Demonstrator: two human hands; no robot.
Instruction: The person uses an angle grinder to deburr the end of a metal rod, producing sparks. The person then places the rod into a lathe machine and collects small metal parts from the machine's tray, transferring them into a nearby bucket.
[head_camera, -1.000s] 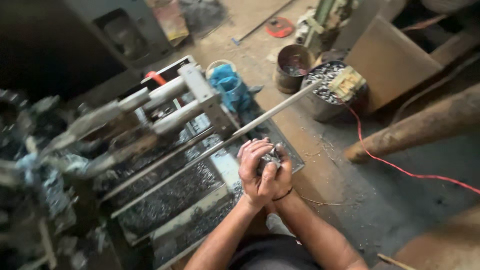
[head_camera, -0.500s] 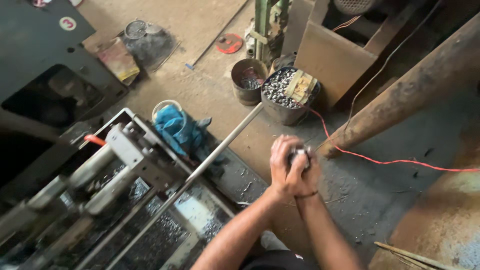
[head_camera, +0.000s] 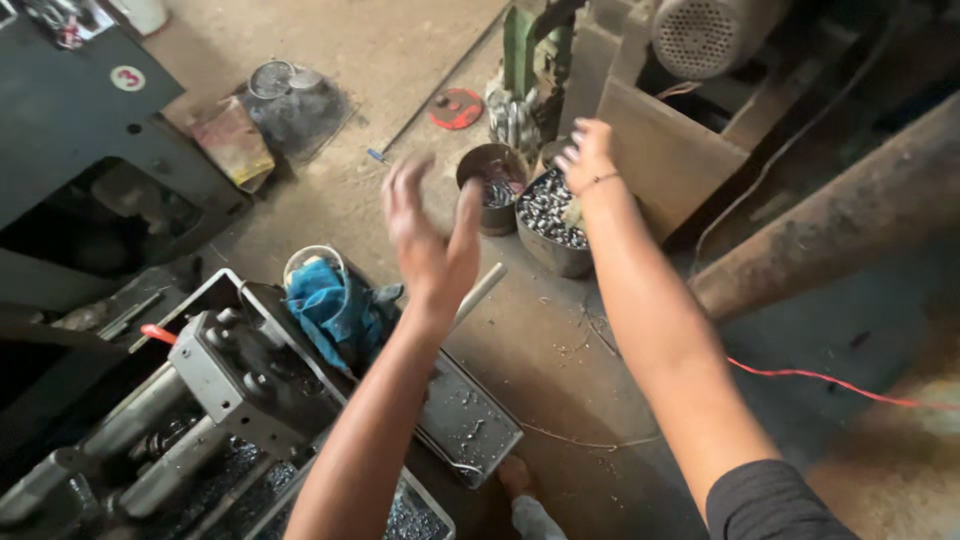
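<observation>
Right hand hangs over the metal bucket of small parts at 1 o'clock, fingers loosely curled, gripping nothing. Left hand is mid-air, fingers spread, empty.

Both forearms are bare from the elbow down. The left hand wears nothing. The right hand has a thin dark band around its wrist. At five o'clock in the view, a dark short sleeve covers the right upper arm.
</observation>
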